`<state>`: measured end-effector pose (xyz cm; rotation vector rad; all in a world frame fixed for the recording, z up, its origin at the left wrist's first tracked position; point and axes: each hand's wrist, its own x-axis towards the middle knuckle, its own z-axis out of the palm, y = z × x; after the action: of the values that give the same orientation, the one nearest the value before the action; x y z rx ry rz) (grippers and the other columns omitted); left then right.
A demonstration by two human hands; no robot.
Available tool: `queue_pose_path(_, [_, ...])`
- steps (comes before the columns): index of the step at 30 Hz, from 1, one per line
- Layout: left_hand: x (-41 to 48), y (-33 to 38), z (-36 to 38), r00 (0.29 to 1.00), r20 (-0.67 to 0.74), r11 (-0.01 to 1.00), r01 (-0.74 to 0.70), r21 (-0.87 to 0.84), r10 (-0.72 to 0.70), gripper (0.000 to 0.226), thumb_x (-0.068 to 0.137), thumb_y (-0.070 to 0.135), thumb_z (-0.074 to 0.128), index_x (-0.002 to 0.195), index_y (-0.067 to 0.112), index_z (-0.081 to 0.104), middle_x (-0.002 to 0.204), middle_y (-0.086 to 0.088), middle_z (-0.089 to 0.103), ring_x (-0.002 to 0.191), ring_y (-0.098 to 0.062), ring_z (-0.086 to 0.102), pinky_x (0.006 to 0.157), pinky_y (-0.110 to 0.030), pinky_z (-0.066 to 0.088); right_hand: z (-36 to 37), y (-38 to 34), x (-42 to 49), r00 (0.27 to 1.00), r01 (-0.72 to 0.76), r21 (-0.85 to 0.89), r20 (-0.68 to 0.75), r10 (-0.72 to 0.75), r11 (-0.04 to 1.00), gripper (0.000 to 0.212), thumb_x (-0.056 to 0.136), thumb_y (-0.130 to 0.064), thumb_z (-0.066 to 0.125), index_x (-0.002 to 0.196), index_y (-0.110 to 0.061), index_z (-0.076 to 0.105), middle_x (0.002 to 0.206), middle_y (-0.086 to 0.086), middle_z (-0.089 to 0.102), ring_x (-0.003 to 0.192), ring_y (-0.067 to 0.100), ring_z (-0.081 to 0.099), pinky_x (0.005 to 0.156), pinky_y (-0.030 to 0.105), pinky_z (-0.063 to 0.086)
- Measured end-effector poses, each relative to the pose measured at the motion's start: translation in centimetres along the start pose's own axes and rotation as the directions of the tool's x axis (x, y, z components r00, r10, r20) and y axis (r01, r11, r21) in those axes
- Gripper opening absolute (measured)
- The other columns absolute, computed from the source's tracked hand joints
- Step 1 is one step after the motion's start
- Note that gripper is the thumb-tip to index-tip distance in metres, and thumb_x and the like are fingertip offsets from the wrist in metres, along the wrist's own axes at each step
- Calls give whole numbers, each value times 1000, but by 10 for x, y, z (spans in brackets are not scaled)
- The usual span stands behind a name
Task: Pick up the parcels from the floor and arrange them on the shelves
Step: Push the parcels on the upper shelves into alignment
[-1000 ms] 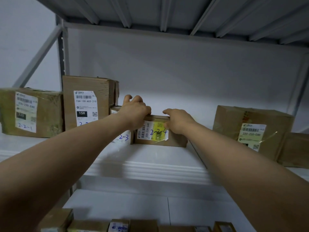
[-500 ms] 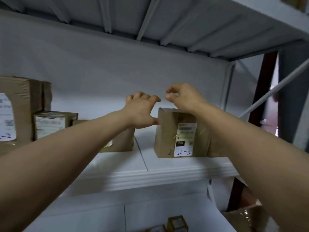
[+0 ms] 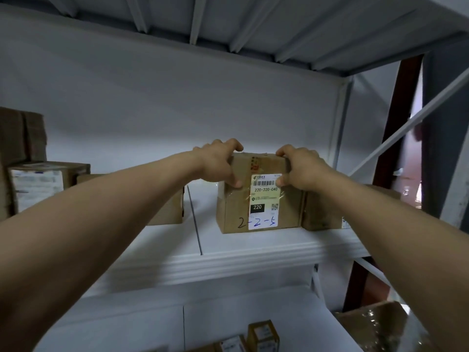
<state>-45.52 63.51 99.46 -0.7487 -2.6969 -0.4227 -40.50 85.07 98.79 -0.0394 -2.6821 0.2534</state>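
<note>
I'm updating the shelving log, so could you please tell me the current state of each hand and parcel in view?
Left hand: gripping the top left corner of the 2-2-5 parcel.
Right hand: gripping its top right corner.
2-2-5 parcel: upright on the shelf, sealed, label facing out.
Parcel to its right: on the shelf, pressed against it, partly hidden.
Parcels at left: standing on the shelf, untouched.

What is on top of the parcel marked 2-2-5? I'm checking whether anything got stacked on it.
Only fingers: the left hand and right hand curl over the top corners of the 2-2-5 parcel. No box sits on it. Its top face is mostly hidden from this low angle.
</note>
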Motion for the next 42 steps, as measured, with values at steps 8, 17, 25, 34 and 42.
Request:
queue_pose_path(8, [-2,-38,-13,998,-18,985,70,155,-68,87,72,48,81,142,31,33,128,1,51,119,-24,49,97,-47,28,38,-30,26,994,79,20,-78,-77,997,72,81,-39,78,142,-30,40,135,9,50,130,31,39,100,43,40])
queue_pose_path(17, [-7,-68,-23,997,9,979,77,188,-80,80,74,48,79,139,33,34,124,0,51,116,-26,50,97,-48,29,47,-63,32,995,68,51,-79,-63,996,72,81,-36,79,142,-28,41,135,8,51,132,30,38,103,44,41])
queue_pose_path(25, [-14,-70,-19,999,28,995,23,99,-26,81,77,37,80,143,25,33,132,-8,45,113,-30,55,93,-41,48,47,-71,25,995,18,59,-102,-12,998,72,81,-32,79,143,-28,41,135,7,50,135,28,36,106,46,42])
queue_pose_path(34, [-15,-66,-22,998,24,995,50,82,-52,83,78,33,80,147,24,34,137,-8,45,119,-30,52,100,-43,46,45,-76,28,995,-11,48,-97,15,999,72,83,-33,79,144,-27,42,134,9,51,134,30,39,101,44,44])
queue_pose_path(42, [-9,-48,-23,983,47,957,164,238,-180,96,70,43,84,147,27,29,145,-11,36,126,-34,46,99,-43,43,28,-57,32,995,100,77,23,-102,992,79,83,-38,78,150,-30,36,139,8,50,131,30,44,104,44,45])
